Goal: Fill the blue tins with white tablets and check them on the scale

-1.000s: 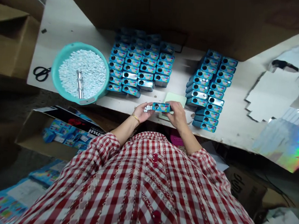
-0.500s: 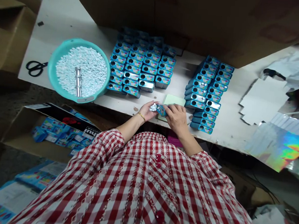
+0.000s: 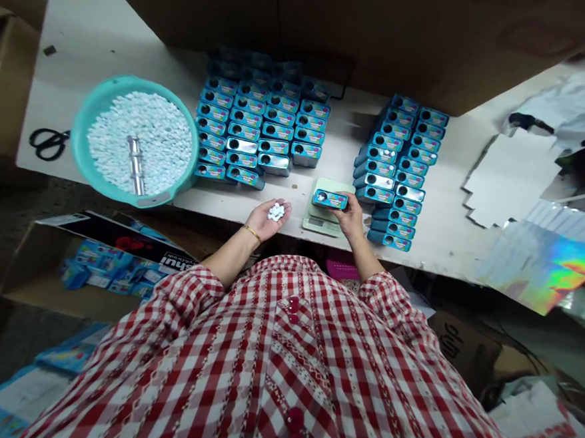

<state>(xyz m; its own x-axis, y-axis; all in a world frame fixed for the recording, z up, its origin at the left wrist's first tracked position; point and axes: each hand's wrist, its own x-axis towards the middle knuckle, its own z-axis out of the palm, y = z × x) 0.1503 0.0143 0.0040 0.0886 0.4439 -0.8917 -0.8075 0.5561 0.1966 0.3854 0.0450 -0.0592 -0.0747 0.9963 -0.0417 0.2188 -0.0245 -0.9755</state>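
Observation:
My left hand point(image 3: 263, 222) is palm up, cupped under a small heap of white pellets point(image 3: 275, 211). My right hand point(image 3: 351, 218) grips the right end of a blue tin point(image 3: 330, 199) with a round opening on top; something white shows in the opening. The tin is upright over a pale green digital scale point(image 3: 322, 225); whether it rests on it I cannot tell. A turquoise basin point(image 3: 78, 144) full of similar white pellets stands left of my hands, with a shiny metal cylinder point(image 3: 136, 166) lying in it.
Rows of blue tins point(image 3: 246, 132) stand behind my hands, and another group point(image 3: 400, 173) is at the right. Black scissors point(image 3: 48, 143) lie left of the basin. A large cardboard box point(image 3: 306, 26) borders the table's back. Blue packs fill an open carton point(image 3: 32, 281) lower left.
My hands have moved apart. The tin, tipped over my left palm before, is now upright over the scale in my right hand. My left hand moved left with the pellets.

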